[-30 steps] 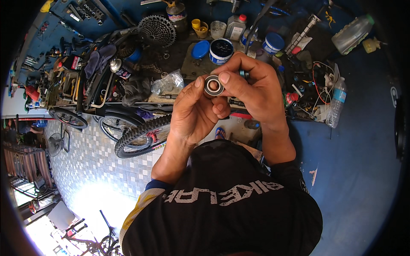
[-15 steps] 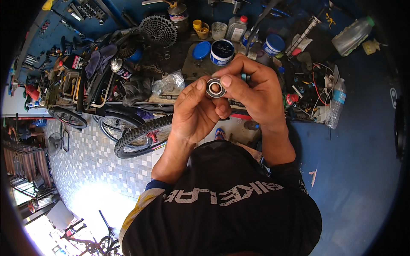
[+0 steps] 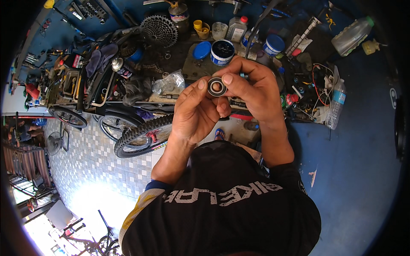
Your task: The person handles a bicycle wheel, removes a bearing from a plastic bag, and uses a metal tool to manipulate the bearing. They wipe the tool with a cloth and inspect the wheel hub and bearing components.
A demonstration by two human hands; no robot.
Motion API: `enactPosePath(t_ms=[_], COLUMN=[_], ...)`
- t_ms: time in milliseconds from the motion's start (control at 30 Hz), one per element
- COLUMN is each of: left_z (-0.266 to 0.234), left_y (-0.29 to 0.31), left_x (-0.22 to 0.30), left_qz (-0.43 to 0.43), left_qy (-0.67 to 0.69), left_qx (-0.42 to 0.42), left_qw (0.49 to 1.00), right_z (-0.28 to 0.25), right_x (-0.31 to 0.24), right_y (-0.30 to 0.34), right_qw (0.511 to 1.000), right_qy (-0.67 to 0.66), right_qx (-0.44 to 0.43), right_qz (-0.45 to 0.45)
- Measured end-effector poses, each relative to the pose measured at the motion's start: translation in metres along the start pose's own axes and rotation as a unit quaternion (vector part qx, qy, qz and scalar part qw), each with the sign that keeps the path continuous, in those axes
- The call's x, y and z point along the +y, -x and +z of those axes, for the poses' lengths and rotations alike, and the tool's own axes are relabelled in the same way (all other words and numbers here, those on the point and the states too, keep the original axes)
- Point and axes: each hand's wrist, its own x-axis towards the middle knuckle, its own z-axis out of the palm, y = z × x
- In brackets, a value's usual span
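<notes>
A small round bearing [image 3: 216,94] with a dark seal and a bright inner ring is held up in front of my chest, its face turned upward. My left hand [image 3: 197,110] pinches its left edge between thumb and fingers. On the opposite edge, the thumb and bent forefinger of my right hand [image 3: 255,88] press it. A fingertip shows through the bearing's hole. Between my right fingers a small dark, teal-ended piece [image 3: 244,76] peeks out; whether I hold it is unclear. Behind the hands stands an open tub of dark grease [image 3: 222,52], its blue lid [image 3: 201,50] lying beside it.
A cluttered workbench [image 3: 188,64] runs across the far side, with a large cassette [image 3: 158,31], a spray can [image 3: 121,67], a plastic bag [image 3: 168,83] and a closed blue-lidded tub [image 3: 273,45]. Bicycle wheels [image 3: 143,136] stand below left. A water bottle [image 3: 336,104] is at right.
The bearing has shifted slightly right in my fingers and its face is tilted a little differently. Both hands keep their pinch; the bench things stay put.
</notes>
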Motion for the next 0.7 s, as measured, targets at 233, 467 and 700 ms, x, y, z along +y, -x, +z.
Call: enactPosePath(t_ms=[233, 467, 700], left_z=[-0.005, -0.012, -0.024], left_y=[-0.001, -0.007, -0.023], left_x=[-0.006, -0.019, -0.053], left_qz=[0.016, 0.031, -0.043], left_qy=[-0.003, -0.067, -0.143], left_qx=[-0.01, 0.0, -0.01], left_qw=[1.0, 0.997, 0.989], right_z=[-0.006, -0.021, -0.066], right_x=[0.005, 0.027, 0.032], right_y=[0.002, 0.008, 0.046], right_qw=[1.0, 0.999, 0.99], right_qy=[-0.027, -0.042, -0.044], right_qx=[-0.007, 0.0, 0.13], right_qz=[0.007, -0.015, 0.023])
